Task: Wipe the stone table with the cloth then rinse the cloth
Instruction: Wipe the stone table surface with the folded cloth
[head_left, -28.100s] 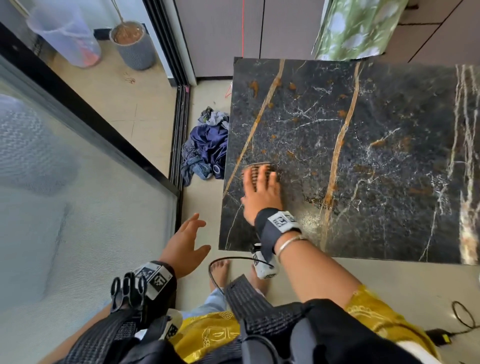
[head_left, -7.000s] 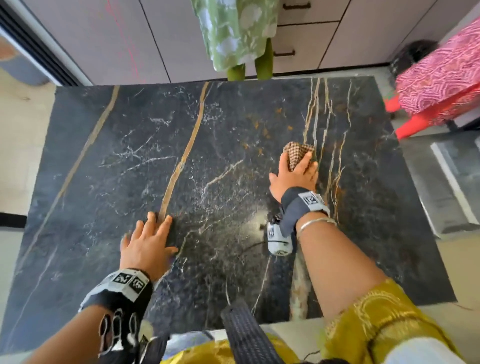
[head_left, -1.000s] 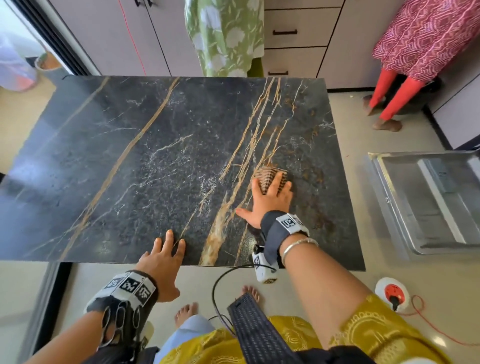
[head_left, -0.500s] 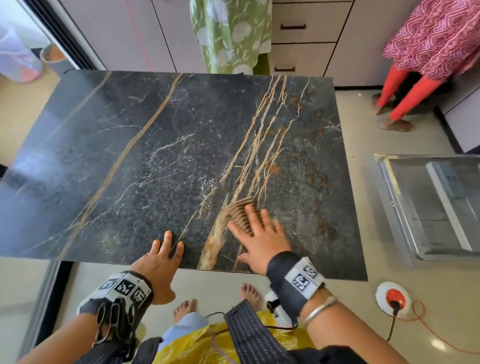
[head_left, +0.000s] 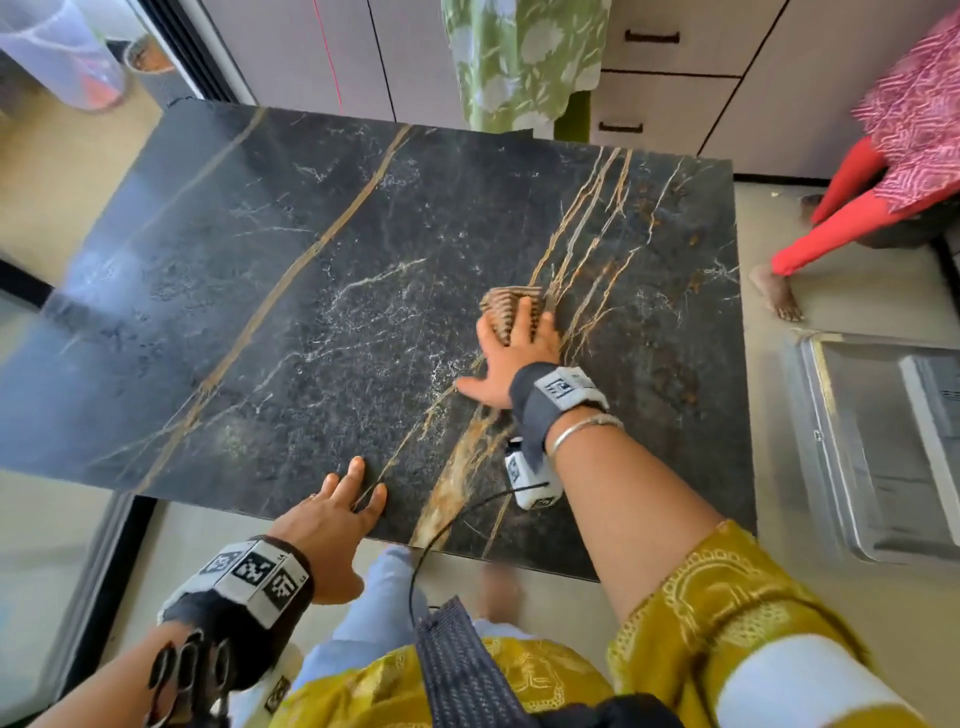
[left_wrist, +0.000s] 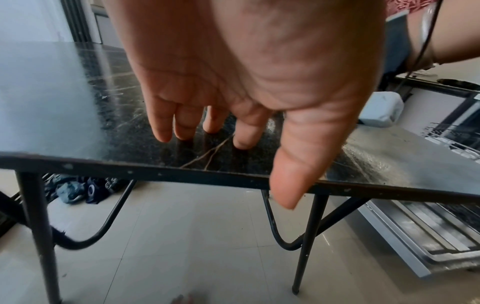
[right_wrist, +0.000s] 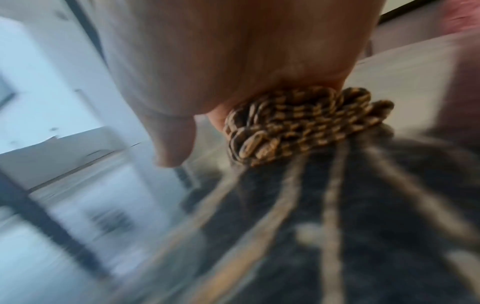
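Note:
The black stone table (head_left: 322, 291) with gold and white veins fills the head view. A bunched brown checked cloth (head_left: 506, 306) lies on its right half. My right hand (head_left: 511, 348) presses flat on the cloth with straight fingers and the thumb spread out to the left. The right wrist view is blurred and shows the cloth (right_wrist: 293, 131) under the palm. My left hand (head_left: 337, 514) rests with straight fingers on the table's near edge (left_wrist: 182, 170), thumb hanging over the rim.
An open dishwasher door (head_left: 883, 447) lies low on the right of the table. Two people stand beyond it, one in green (head_left: 524, 57), one in red and pink (head_left: 883, 171). Cabinets (head_left: 675, 78) line the back wall. A clothes pile (left_wrist: 78, 188) lies under the table.
My right hand has pushed the cloth away from the near edge toward the middle of the table's right half. The left hand has stayed on the near edge.

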